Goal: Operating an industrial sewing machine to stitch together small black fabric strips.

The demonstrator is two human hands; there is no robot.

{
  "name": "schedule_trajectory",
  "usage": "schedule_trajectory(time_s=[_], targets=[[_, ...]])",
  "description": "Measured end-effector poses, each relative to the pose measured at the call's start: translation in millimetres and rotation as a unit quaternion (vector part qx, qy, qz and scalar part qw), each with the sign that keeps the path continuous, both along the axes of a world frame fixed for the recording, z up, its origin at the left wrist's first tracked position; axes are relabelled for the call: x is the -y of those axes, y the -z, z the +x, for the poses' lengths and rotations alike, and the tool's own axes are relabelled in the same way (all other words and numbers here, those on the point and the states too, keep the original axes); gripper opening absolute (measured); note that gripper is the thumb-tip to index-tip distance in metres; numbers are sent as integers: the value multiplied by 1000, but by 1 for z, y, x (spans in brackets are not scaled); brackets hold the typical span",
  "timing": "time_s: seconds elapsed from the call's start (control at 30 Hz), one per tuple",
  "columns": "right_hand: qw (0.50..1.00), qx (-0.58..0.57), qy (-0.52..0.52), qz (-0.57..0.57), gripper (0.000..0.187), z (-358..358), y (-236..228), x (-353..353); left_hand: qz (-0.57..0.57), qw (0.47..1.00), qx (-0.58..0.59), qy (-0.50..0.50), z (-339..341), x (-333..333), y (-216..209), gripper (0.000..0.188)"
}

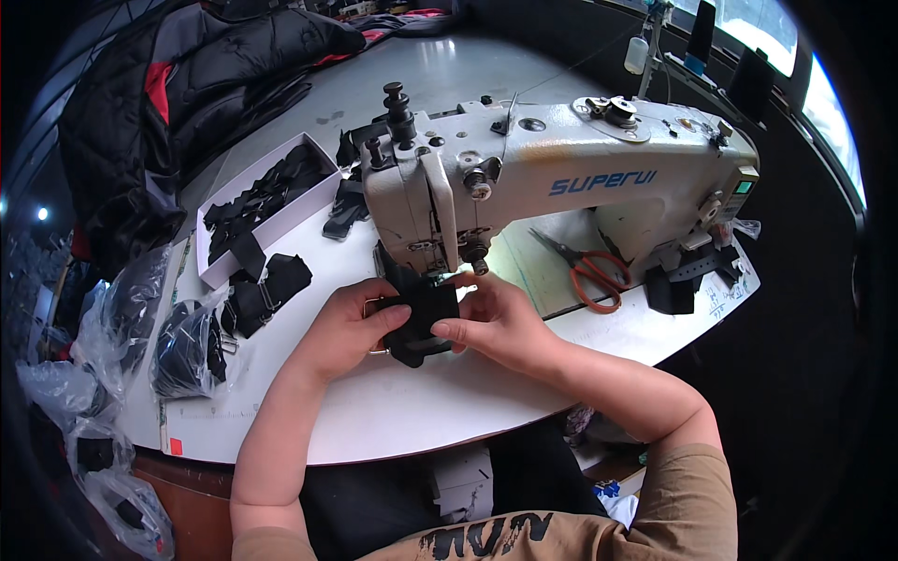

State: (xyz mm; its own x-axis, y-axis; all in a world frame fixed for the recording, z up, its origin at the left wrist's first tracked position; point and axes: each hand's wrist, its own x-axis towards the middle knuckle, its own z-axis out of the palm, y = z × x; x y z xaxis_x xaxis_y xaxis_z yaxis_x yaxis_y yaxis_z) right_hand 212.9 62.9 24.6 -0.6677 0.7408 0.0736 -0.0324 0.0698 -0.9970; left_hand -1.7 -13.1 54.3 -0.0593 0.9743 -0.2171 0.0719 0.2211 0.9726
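Note:
Just in front of the needle area of a white sewing machine [524, 154], both my hands hold a piece of black webbing strap [426, 316]. My left hand [354, 327] grips its left side, thumb on top, beside a metal buckle [377, 352] that shows partly under the fingers. At the strap's right edge, my right hand [491, 318] pinches it between thumb and fingers. Part of the strap runs back toward the presser foot, where a lamp lights the machine bed. The fingertips beneath the strap are hidden.
Orange-handled scissors [597, 280] lie right of the needle on the white table [449, 402]. A white box [271, 206] of black strap pieces stands left, near buckled straps [267, 294] and clear plastic bags [103, 360]. A black padded garment [206, 75] is heaped at far left.

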Motion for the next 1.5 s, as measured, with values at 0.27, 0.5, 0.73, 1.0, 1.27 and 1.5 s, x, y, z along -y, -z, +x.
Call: schedule_trajectory(time_s=[0.27,0.5,0.73,1.0,1.27,1.5], targets=[[990,134,24,30,31,4,0,-2,-25,974,-217,58,3,-5,-2,23],[901,279,105,314,27,2,6,3,104,869,-482,43,12,-4,20,27],[884,330,110,313,26,-2,5,3,349,755,-543,118,10,-10,43,32],[893,277,138,328,20,0,11,4,348,757,-538,128,14,-8,42,34],[902,272,145,302,18,1,8,0,324,746,-565,142,16,-8,41,34],[894,302,130,303,21,3,4,5,302,755,-564,142,17,-6,40,33]])
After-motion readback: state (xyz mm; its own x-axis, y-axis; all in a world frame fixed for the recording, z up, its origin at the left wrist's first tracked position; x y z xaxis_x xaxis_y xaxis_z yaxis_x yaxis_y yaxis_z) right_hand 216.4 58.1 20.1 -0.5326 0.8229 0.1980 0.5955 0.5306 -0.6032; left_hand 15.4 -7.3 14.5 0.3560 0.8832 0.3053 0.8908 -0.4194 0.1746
